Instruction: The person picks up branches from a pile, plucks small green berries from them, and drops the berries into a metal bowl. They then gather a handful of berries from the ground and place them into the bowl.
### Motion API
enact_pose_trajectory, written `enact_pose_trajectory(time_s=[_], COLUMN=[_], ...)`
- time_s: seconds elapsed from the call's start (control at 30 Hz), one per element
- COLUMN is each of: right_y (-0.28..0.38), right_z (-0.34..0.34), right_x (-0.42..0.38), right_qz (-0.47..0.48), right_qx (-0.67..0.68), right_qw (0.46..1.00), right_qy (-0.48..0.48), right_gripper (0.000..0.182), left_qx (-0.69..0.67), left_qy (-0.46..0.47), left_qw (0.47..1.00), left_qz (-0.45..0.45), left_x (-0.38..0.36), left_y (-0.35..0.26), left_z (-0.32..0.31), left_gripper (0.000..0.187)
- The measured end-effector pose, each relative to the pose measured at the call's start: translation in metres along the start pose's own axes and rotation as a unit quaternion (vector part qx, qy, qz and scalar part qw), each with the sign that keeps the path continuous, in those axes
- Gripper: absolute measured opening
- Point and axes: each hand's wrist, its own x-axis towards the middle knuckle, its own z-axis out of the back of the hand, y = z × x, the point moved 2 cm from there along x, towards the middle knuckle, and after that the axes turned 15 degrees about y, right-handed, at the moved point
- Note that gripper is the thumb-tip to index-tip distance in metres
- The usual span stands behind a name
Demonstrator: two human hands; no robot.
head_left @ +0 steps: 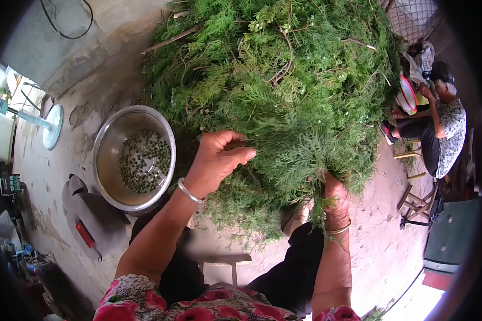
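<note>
My left hand, with a silver bangle at the wrist, is at the near left side of a large heap of green conifer branches. Its thumb and fingers are pressed together; what they hold, if anything, is too small to tell. My right hand, wearing a gold bangle, is closed around the stem end of a leafy green sprig, which points up and left toward my left hand. Left of my left hand, a round metal basin stands on the floor with many small green cones in it.
A person sits at the right with a red-rimmed round tray. A wooden stool and a green box are below them. A grey bag and a pale fan base are on the left.
</note>
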Motion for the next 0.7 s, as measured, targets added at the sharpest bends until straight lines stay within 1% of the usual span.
enact_pose_trajectory(time_s=[0.07,0.13,0.2,0.23,0.27,0.3,0.33,0.37,0.4,0.47,0.53,0.57,0.6,0.63,0.67,0.7], right_y=[0.005,0.012,0.022,0.016,0.013,0.01,0.008,0.006,0.006,0.008,0.003,-0.001,-0.001,-0.01,-0.014,-0.016], right_z=[-0.006,-0.011,-0.012,-0.012,-0.012,-0.012,-0.013,-0.012,-0.012,-0.01,-0.001,0.002,0.001,0.009,0.007,0.003], right_x=[-0.001,-0.003,-0.005,-0.003,-0.002,-0.002,-0.001,0.0,0.0,-0.002,0.0,0.006,0.008,0.009,0.009,0.007], right_qz=[0.052,0.097,-0.007,-0.001,-0.002,-0.008,-0.015,-0.019,-0.02,0.026,0.093,0.042,-0.01,-0.015,-0.014,0.021], right_qx=[-0.012,-0.021,0.026,0.065,0.064,0.096,0.128,0.137,0.137,0.02,-0.151,0.02,0.19,0.134,0.134,0.157], right_qw=[0.998,0.995,0.999,0.997,0.997,0.995,0.991,0.99,0.99,0.999,0.983,0.999,0.981,0.989,0.989,0.985], right_qy=[0.02,0.031,0.032,0.034,0.032,0.031,0.031,0.034,0.032,-0.003,0.037,0.002,-0.032,-0.057,-0.059,-0.071], right_gripper=[0.028,0.028,0.026,0.025,0.025,0.026,0.027,0.03,0.03,0.033,0.038,0.04,0.041,0.043,0.043,0.039], left_qx=[0.093,0.072,0.051,0.071,0.092,0.091,0.103,0.116,0.116,0.082,0.064,0.047,0.046,0.021,-0.005,-0.014], left_qy=[-0.023,-0.021,-0.018,0.006,0.029,0.031,0.04,0.05,0.052,0.089,0.111,0.13,0.133,0.145,0.156,0.155], left_qw=[0.995,0.997,0.998,0.997,0.995,0.995,0.992,0.989,0.989,0.987,0.986,0.985,0.985,0.984,0.982,0.984], left_qz=[0.005,0.016,0.027,0.033,0.039,0.04,0.059,0.079,0.079,0.106,0.104,0.102,0.102,0.102,0.103,0.086], left_x=[0.0,-0.001,-0.002,-0.002,-0.002,-0.002,-0.002,-0.003,-0.003,-0.004,-0.007,-0.008,-0.01,-0.013,-0.015,-0.017], left_y=[0.005,0.002,-0.003,-0.006,-0.006,-0.005,-0.002,0.0,-0.001,-0.002,-0.005,-0.006,-0.011,-0.016,-0.019,-0.019], left_z=[0.001,0.002,0.002,0.0,-0.001,-0.001,-0.001,-0.001,-0.001,0.0,0.003,0.004,0.004,0.004,0.004,0.004], left_gripper=[0.012,0.012,0.012,0.012,0.012,0.012,0.011,0.011,0.011,0.011,0.01,0.01,0.01,0.009,0.008,0.01])
